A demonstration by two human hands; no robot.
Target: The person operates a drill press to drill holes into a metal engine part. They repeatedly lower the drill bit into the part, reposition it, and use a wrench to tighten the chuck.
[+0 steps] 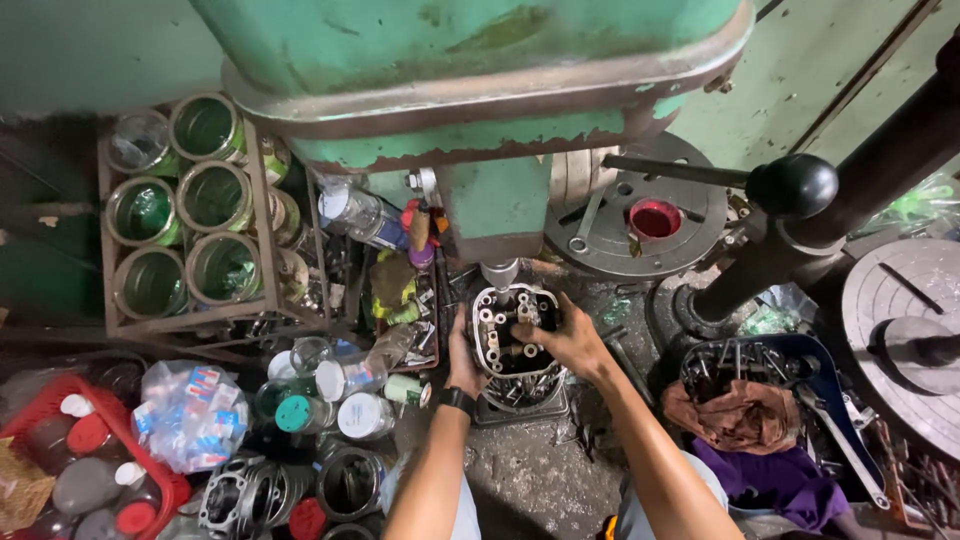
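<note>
Head view looks straight down past a big green drill press [480,90], its paint chipped and rusty along the lower rim, with the spindle tip [499,272] hanging just above the work. Right of it, a dark column carries a feed lever ending in a black ball knob [793,185], and a round grey machine table [915,330] sits at the far right edge. On the left, a metal rack [190,215] holds several open green-lined cans in rows. Below the rack lie loose plastic bottles and caps, a red basket [95,450] of jars at the lower left, and a clear bag [190,415] of small packets beside it. A blue tray [790,375] of tools lies to the right, with a brown rag [745,415] and a purple cloth on it. Centre frame, a metal engine cylinder head [515,350] stands on the grimy bench [540,470] directly under the spindle. The left hand [462,360], a black watch at its wrist, is closed against the head's left side, gripping it. The right hand [565,340] rests over the top right of the same part, fingers curled onto it.
</note>
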